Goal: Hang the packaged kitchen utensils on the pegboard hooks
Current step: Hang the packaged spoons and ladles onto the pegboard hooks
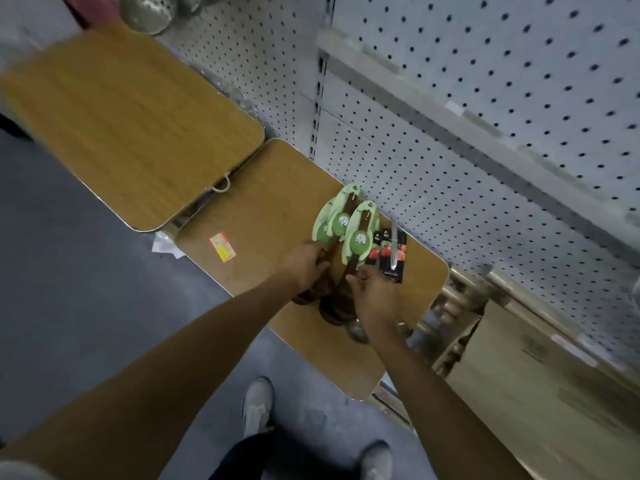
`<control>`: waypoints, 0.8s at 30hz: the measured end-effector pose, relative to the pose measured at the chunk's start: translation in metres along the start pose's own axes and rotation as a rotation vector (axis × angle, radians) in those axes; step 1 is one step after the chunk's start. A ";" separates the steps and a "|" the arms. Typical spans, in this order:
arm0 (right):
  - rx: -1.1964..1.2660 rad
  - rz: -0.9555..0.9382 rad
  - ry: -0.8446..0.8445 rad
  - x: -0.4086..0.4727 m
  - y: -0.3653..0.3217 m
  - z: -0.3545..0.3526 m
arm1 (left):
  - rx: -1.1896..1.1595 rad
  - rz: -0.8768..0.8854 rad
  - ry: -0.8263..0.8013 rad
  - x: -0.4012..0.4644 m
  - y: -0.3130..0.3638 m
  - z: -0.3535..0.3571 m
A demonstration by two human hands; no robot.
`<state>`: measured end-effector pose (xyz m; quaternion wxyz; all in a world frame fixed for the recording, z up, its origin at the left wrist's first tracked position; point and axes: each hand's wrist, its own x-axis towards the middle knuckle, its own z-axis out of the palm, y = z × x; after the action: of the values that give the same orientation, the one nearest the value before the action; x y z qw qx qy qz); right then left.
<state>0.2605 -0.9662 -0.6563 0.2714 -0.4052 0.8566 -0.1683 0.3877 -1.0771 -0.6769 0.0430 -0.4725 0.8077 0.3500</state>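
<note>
Looks like the pickup step: left hand (306, 263) and right hand (375, 289) both grasp green-carded wooden utensils (349, 237) off the surface (263, 216); next, pegboard (485, 98) hooks.

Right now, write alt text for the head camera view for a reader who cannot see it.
Two bare hands hold dark wooden utensils with green card packaging over a wood-grain board: the left hand grips one bundle, the right hand another. A black-carded metal utensil sits beside them, below a white pegboard wall.
</note>
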 end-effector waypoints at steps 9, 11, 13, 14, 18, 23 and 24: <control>0.028 0.254 0.119 0.046 0.016 0.071 | 0.064 -0.171 0.070 0.068 -0.019 0.064; 0.094 0.298 0.120 0.045 0.016 0.070 | 0.039 -0.187 0.074 0.069 -0.019 0.062; 0.211 0.358 0.106 0.042 0.013 0.064 | -0.073 -0.227 0.058 0.068 -0.020 0.058; 0.260 0.378 0.094 0.039 0.012 0.060 | -0.145 -0.252 0.049 0.066 -0.022 0.056; 0.390 0.373 0.069 0.021 0.004 0.042 | -0.338 -0.263 0.046 0.050 -0.020 0.045; 0.560 0.219 0.098 -0.005 -0.009 0.003 | -0.530 -0.155 0.090 0.007 -0.008 0.016; 0.594 0.180 0.099 -0.012 -0.012 -0.008 | -0.569 -0.125 0.111 -0.005 -0.004 0.007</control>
<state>0.2692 -0.9642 -0.6399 0.3498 -0.2219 0.8147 -0.4058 0.3923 -1.0707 -0.6823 -0.1140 -0.5330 0.6476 0.5325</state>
